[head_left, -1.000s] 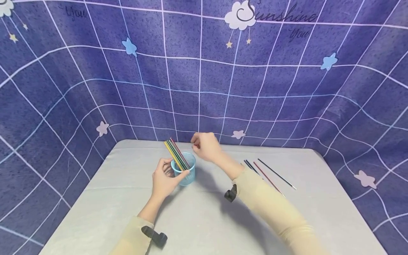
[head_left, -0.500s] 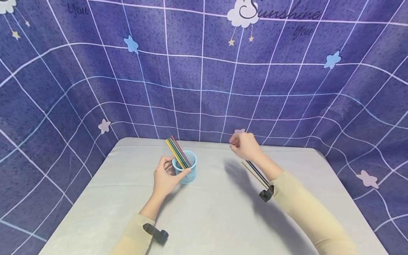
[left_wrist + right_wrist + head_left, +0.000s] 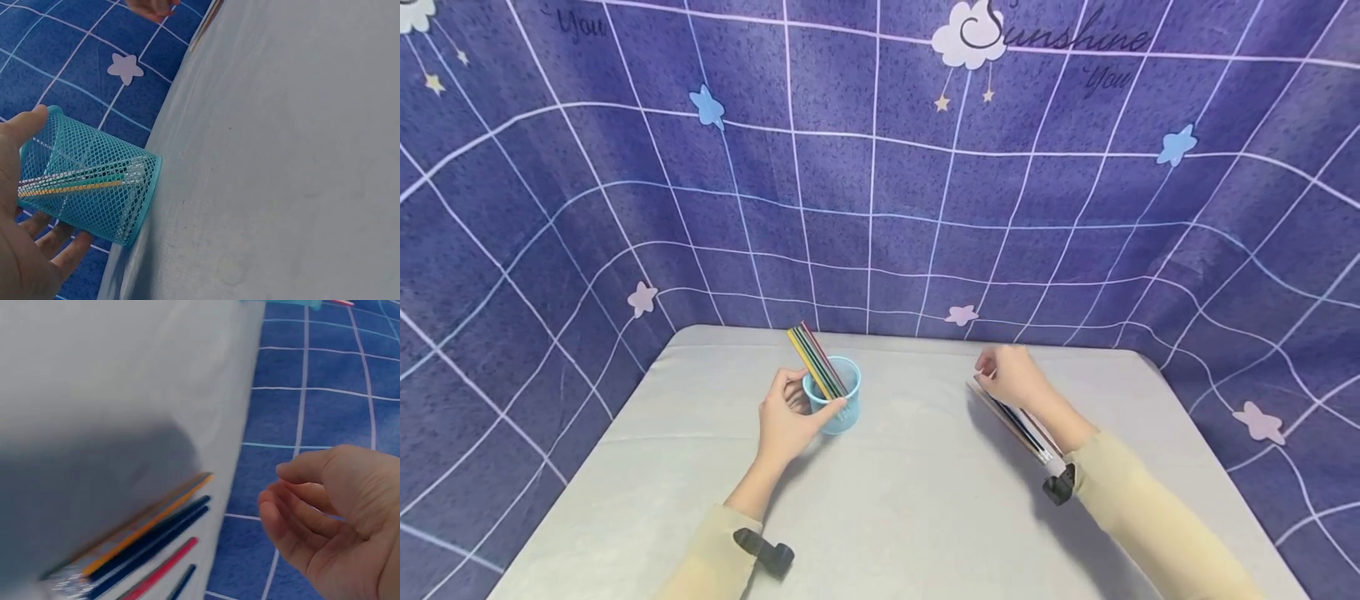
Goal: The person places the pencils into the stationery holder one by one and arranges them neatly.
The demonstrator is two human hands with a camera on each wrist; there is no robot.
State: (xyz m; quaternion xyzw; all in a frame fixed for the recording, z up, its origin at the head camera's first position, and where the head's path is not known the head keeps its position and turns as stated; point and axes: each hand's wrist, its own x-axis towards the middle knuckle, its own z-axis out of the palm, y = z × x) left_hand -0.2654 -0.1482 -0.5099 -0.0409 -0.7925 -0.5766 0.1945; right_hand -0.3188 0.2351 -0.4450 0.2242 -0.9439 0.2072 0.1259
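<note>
My left hand (image 3: 784, 423) grips a light blue mesh pen cup (image 3: 841, 423), thumb and fingers on either side of it. Several thin pencil-like sticks (image 3: 811, 358) in yellow, green, dark and red lean leftward out of the cup; their lower ends show through the mesh (image 3: 94, 181) in the left wrist view. Over on the right, my right hand (image 3: 1015, 377) hovers above the far ends of more sticks, fingers loosely bent and holding nothing. Those loose sticks include a yellow stick (image 3: 156, 531), dark blue ones and a red stick (image 3: 169, 565). My right forearm partly covers them in the head view.
A pale grey cloth covers the table (image 3: 887, 500). Behind it and at both sides hangs a purple-blue curtain (image 3: 850, 167) with grid lines and stars. A black wrist camera (image 3: 1060, 485) sits low over the near ends of the loose sticks.
My right hand has moved from beside the cup to the right, then lower over the loose sticks. My left hand and the cup stay in place.
</note>
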